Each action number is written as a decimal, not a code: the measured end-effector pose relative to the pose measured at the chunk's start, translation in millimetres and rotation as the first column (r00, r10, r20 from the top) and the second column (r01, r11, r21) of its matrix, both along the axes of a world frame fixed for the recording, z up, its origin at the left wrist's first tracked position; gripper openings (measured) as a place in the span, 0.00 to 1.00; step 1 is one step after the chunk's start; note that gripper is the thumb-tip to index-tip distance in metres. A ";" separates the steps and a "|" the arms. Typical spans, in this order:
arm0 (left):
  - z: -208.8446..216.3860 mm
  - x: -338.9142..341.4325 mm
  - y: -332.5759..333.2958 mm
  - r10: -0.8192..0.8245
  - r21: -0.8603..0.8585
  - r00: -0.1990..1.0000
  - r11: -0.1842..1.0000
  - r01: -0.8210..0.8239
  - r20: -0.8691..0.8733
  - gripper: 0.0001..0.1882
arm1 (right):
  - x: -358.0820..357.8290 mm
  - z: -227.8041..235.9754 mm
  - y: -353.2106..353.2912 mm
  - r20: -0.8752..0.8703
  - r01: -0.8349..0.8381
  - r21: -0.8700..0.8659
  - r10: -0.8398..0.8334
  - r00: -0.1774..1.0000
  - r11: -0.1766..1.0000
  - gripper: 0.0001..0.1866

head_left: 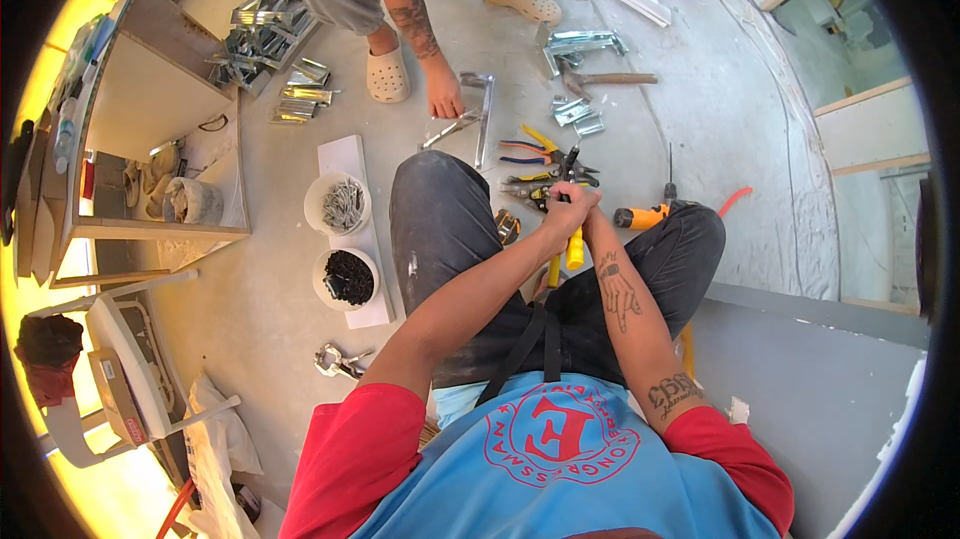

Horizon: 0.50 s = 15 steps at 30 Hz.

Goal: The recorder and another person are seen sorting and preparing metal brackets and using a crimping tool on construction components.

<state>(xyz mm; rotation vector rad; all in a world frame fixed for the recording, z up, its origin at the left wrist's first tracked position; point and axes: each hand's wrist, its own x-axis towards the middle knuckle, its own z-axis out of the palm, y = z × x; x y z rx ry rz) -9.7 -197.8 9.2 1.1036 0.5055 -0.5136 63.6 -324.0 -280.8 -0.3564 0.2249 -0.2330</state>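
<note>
While both hands close together around yellow-handled snips between the knees, more pliers lie on the floor just beyond, and another person's hand presses a metal angle piece farther off.

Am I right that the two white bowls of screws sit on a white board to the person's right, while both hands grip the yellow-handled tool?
Not quite: the head view shows the white board with the two white bowls of screws on the person's left, not right. The rest holds: both hands grip the yellow-handled tool.
</note>
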 end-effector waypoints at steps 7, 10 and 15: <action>-41.4 -20.3 80.2 0.149 0.138 0.978 0.982 -0.129 -0.147 0.60 | -30.0 134.0 111.3 -0.630 -0.909 -0.341 0.659 0.412 0.242 0.06; -34.3 -17.5 75.9 0.076 0.020 0.996 0.997 -0.075 -0.046 0.59 | -29.7 142.0 102.9 -0.635 -0.911 -0.313 0.655 0.410 0.267 0.06; -40.7 -12.8 80.7 0.129 0.086 0.976 0.990 -0.116 -0.174 0.57 | -35.3 145.9 112.9 -0.623 -0.918 -0.293 0.675 0.396 0.268 0.06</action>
